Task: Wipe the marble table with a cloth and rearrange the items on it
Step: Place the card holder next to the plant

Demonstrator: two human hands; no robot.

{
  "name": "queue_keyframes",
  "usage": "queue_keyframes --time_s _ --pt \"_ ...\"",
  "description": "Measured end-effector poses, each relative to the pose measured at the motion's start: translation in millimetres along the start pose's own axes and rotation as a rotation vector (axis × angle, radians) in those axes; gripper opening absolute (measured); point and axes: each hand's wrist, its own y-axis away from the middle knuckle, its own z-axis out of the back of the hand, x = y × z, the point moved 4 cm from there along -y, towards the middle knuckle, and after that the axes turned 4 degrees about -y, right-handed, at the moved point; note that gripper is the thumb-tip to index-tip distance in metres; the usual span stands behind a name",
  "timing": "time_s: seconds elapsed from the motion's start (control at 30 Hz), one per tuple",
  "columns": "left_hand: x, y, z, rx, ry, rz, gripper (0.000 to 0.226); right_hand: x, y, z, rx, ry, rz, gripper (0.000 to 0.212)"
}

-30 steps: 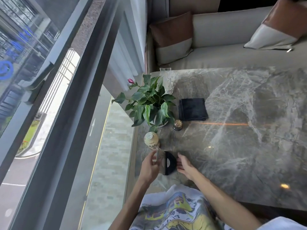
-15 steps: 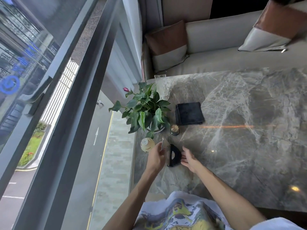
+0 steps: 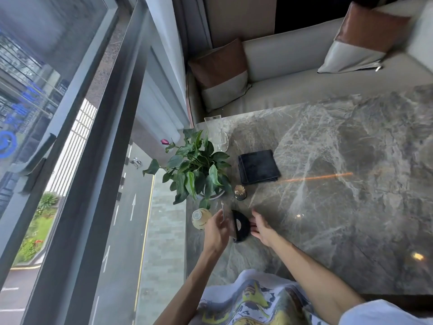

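On the grey marble table [image 3: 339, 184] a folded dark cloth [image 3: 259, 166] lies flat, with neither hand on it. Nearer me stands a black half-round sign base [image 3: 240, 225] with a thin clear panel [image 3: 223, 212] upright at its left side. My left hand [image 3: 216, 231] pinches the panel. My right hand [image 3: 262, 227] has its fingertips against the base's right side and its thumb raised. A cream-capped bottle [image 3: 200, 218] stands just left of my left hand. A potted green plant [image 3: 199, 170] and a small toothpick holder [image 3: 240, 192] sit beyond the hands.
A clear acrylic stand [image 3: 216, 134] is at the table's far left corner. A large window [image 3: 70, 137] runs along the table's left edge. A beige sofa [image 3: 293, 73] with two cushions lies past the far edge. The marble to the right is bare.
Both hands have slid the black base and clear panel away from me, level with the bottle. The view has shifted slightly.
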Motion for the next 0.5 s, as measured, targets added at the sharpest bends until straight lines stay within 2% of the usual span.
queue_keyframes --time_s 0.07,0.3,0.5 --pt "-3.5 2.2 -0.9 0.010 0.024 -0.021 0.041 -0.7 -2.0 -1.3 0.020 0.011 -0.006 0.071" --pt "-20.6 3.3 -1.2 0.040 0.056 -0.045 0.046 -2.9 -5.2 -1.5 0.018 -0.044 -0.021 0.066" --pt "-6.9 -3.7 -4.6 0.015 -0.020 -0.027 0.034 -5.4 -8.2 -1.8 0.006 -0.067 -0.027 0.066"
